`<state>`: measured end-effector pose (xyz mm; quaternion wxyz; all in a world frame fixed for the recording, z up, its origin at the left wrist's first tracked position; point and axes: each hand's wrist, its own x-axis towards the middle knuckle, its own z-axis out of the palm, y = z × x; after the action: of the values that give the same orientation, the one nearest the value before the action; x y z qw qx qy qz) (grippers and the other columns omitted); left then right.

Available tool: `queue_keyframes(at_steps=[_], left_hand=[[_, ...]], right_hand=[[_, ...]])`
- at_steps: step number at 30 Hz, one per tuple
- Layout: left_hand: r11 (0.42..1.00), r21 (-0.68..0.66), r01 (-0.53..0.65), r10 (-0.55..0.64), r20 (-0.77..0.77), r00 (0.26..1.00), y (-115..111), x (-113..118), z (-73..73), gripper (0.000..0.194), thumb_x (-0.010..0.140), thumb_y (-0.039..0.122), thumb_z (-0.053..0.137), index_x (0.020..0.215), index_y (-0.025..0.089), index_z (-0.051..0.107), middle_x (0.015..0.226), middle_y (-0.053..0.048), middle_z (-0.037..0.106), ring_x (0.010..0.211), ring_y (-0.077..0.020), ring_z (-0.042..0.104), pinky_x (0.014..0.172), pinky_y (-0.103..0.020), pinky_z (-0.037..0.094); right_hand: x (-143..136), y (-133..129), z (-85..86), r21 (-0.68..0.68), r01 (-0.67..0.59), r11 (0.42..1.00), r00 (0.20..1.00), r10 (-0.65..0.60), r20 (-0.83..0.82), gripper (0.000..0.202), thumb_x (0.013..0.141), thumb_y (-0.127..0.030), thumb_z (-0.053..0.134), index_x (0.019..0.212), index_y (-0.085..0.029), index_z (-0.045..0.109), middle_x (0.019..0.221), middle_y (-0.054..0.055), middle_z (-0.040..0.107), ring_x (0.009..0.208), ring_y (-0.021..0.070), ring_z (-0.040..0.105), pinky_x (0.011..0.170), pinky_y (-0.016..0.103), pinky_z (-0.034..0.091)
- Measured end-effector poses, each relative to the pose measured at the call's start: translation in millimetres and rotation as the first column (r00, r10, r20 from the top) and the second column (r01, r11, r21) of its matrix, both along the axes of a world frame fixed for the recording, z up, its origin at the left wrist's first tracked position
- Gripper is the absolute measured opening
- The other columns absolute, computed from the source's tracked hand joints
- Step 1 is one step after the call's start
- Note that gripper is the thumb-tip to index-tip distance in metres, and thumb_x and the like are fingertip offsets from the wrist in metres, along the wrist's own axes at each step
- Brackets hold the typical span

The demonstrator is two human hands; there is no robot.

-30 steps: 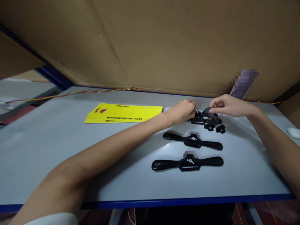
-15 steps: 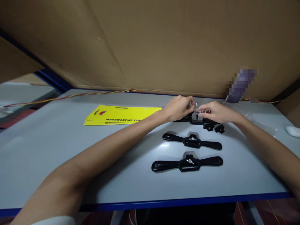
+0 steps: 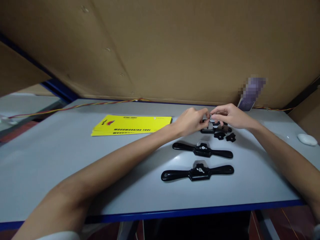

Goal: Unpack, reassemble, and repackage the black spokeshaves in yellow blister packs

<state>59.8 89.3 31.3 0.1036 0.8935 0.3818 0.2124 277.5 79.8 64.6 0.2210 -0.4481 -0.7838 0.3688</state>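
At the back of the table my left hand [image 3: 191,121] and my right hand [image 3: 230,116] meet, fingertips pinched together around a small silver screw [image 3: 210,116], its shape partly covered. Just beneath them lies a black spokeshave [image 3: 207,130] with a silver blade plate, largely hidden by the hands. Two loose black cap pieces [image 3: 220,136] rest in front of my right hand. Nearer to me are two whole black spokeshaves, a middle one [image 3: 202,150] and a front one [image 3: 200,172], each with its blade and a silver wing screw.
Yellow printed cards [image 3: 132,125] are stacked left of my left hand. A purple blurred phone-like object [image 3: 251,95] leans against the cardboard wall [image 3: 175,50]. At the right lies a white mouse-shaped object [image 3: 307,139]. A red-yellow cable [image 3: 100,102] runs along the back edge.
My hands have closed in on each other, and the silver screw sits lower between the fingertips. The view has shifted slightly; the two front spokeshaves stay put on the table.
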Motion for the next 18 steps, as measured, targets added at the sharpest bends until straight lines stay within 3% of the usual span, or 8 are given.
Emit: queue_keyframes(at_steps=[4, 8, 11, 13, 15, 18], left_hand=[[1.000, 0.026, 0.009, -0.009, 0.021, 1.000, 0, 0, -4.3, 0.021, 0.095, 0.029, 0.056, 0.099, 0.016, 0.072, 0.067, 0.000, 0.066, 0.061, -0.0143, 0.059, 0.064, -0.026, 0.038], [0.995, 0.088, 0.048, -0.043, -0.051, 0.998, 1, -3, -6.7, 0.023, 0.098, 0.033, 0.056, 0.102, 0.017, 0.072, 0.086, -0.006, 0.071, 0.077, -0.0183, 0.066, 0.069, -0.028, 0.042], [0.998, 0.056, -0.015, 0.024, -0.163, 0.986, 0, -5, -8.4, 0.034, 0.100, 0.040, 0.056, 0.122, 0.017, 0.067, 0.088, -0.007, 0.073, 0.077, -0.0216, 0.067, 0.067, -0.029, 0.043], [0.997, 0.022, -0.071, 0.074, -0.262, 0.962, -3, -5, -10.1, 0.045, 0.101, 0.046, 0.055, 0.136, 0.018, 0.060, 0.085, -0.007, 0.074, 0.075, -0.0239, 0.068, 0.065, -0.030, 0.043], [0.995, 0.011, -0.098, 0.096, -0.336, 0.937, -6, -4, -11.8, 0.053, 0.100, 0.051, 0.057, 0.142, 0.018, 0.056, 0.090, -0.010, 0.076, 0.079, -0.0267, 0.070, 0.065, -0.031, 0.044], [0.996, -0.007, -0.089, 0.079, -0.378, 0.923, -9, -2, -12.5, 0.054, 0.099, 0.053, 0.060, 0.142, 0.020, 0.058, 0.100, -0.013, 0.078, 0.086, -0.0292, 0.073, 0.066, -0.032, 0.045]], right_hand=[[-6, -3, -7.2, 0.062, 0.020, 0.998, 0.998, -0.017, -0.056, 0.032, 0.082, -0.050, 0.070, 0.091, -0.019, 0.070, 0.074, 0.003, 0.071, 0.060, 0.0166, 0.064, 0.062, 0.032, 0.049], [-2, -9, 2.8, 0.096, -0.046, 0.994, 0.988, 0.031, 0.151, 0.021, 0.084, -0.042, 0.066, 0.080, -0.021, 0.066, 0.068, 0.001, 0.071, 0.063, 0.0184, 0.068, 0.065, 0.031, 0.049], [5, -15, 16.1, -0.028, -0.111, 0.993, 0.922, 0.113, 0.370, 0.009, 0.082, -0.029, 0.062, 0.087, -0.022, 0.065, 0.067, -0.002, 0.070, 0.056, 0.0164, 0.067, 0.060, 0.029, 0.045], [10, -18, 20.9, -0.098, -0.151, 0.984, 0.861, 0.179, 0.477, 0.020, 0.082, -0.023, 0.060, 0.101, -0.023, 0.067, 0.068, -0.003, 0.069, 0.051, 0.0152, 0.063, 0.057, 0.028, 0.042], [12, -20, 20.6, -0.091, -0.198, 0.976, 0.795, 0.214, 0.567, 0.024, 0.085, -0.020, 0.056, 0.105, -0.023, 0.069, 0.069, -0.002, 0.069, 0.053, 0.0154, 0.062, 0.058, 0.029, 0.041], [8, -24, 14.1, -0.010, -0.212, 0.977, 0.736, 0.167, 0.656, 0.022, 0.090, -0.018, 0.053, 0.095, -0.023, 0.074, 0.076, 0.002, 0.070, 0.059, 0.0157, 0.060, 0.061, 0.030, 0.039]])
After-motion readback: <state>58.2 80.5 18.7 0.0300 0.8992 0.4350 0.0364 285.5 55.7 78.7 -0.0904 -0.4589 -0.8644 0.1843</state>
